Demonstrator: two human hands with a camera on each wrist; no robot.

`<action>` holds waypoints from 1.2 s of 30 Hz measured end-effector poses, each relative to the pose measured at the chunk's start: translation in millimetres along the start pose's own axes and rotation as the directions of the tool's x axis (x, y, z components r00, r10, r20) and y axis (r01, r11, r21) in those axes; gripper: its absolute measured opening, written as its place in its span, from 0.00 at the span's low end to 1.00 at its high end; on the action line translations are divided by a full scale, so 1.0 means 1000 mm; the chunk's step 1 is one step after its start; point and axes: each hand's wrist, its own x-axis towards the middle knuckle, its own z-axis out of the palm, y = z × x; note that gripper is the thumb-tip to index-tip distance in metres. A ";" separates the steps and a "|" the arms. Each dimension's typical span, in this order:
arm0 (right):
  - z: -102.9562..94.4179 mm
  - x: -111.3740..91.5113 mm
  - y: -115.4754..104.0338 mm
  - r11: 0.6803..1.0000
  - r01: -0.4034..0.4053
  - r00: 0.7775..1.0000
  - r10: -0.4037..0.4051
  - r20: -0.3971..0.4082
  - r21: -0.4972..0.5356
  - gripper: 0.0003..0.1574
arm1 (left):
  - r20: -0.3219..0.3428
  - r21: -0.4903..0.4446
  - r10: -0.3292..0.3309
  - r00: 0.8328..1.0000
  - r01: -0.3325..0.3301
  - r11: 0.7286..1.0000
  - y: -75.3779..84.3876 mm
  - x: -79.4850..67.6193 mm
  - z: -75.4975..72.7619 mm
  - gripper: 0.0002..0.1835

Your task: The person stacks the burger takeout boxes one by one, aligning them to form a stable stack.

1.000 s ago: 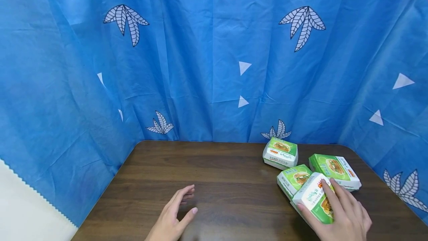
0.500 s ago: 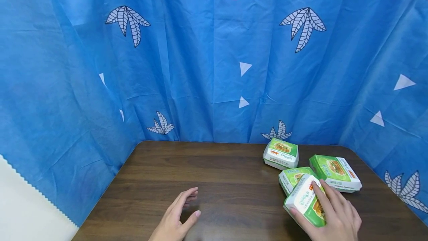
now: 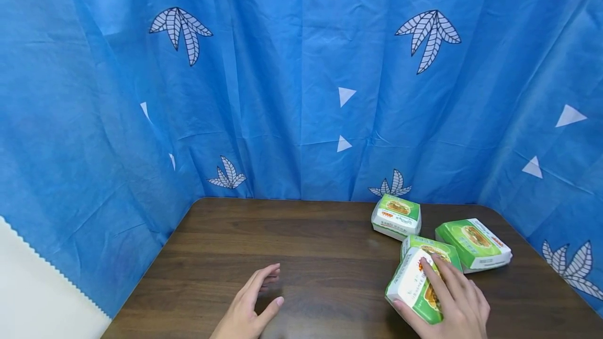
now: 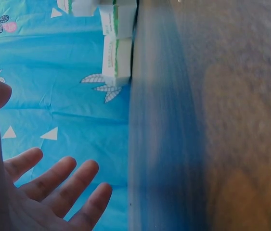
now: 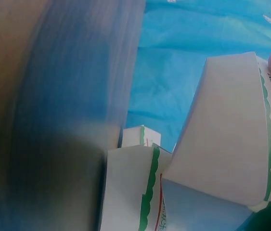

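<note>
My right hand (image 3: 454,300) grips a green and white hamburger box (image 3: 416,286), thumb on its near side and fingers over its top. In the right wrist view the held hamburger box (image 5: 217,130) is tilted and looks raised off the table. Just behind it sits a second hamburger box (image 3: 440,249), partly hidden by the held one. To the right of that lies a third box (image 3: 473,242), and the two touch or nearly touch. My left hand (image 3: 247,302) hovers over the front middle of the table, fingers relaxed, thumb apart, holding nothing.
Another hamburger box (image 3: 397,216) stands near the back edge of the dark wooden table (image 3: 301,234). A blue patterned curtain (image 3: 282,93) hangs behind and around the table. White fabric or wall (image 3: 37,292) shows at the lower left.
My right hand has carried the held box leftward. The box behind it has shifted right and turned, and the right-hand box has turned slightly. My left hand has barely moved.
</note>
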 end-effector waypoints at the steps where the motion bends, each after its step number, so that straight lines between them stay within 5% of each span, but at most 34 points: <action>1: 0.001 0.000 -0.001 1.000 0.004 1.000 -0.004 -0.004 0.008 0.65 | -0.001 0.002 0.005 1.000 -0.005 1.000 0.000 0.000 0.000 0.30; 17: 0.008 -0.008 -0.013 1.000 0.009 0.999 -0.010 0.041 0.025 0.64 | 0.003 -0.005 0.026 1.000 -0.026 1.000 0.001 -0.001 0.000 0.31; 27: 0.013 -0.012 -0.021 1.000 0.008 0.997 -0.008 0.083 0.007 0.64 | 0.093 -0.077 -0.076 0.993 0.084 0.994 0.006 -0.002 0.001 0.30; 36: 0.019 -0.015 -0.022 0.999 0.014 0.997 -0.016 0.071 0.029 0.63 | 0.104 -0.090 -0.059 0.993 0.068 0.994 0.005 -0.003 0.005 0.30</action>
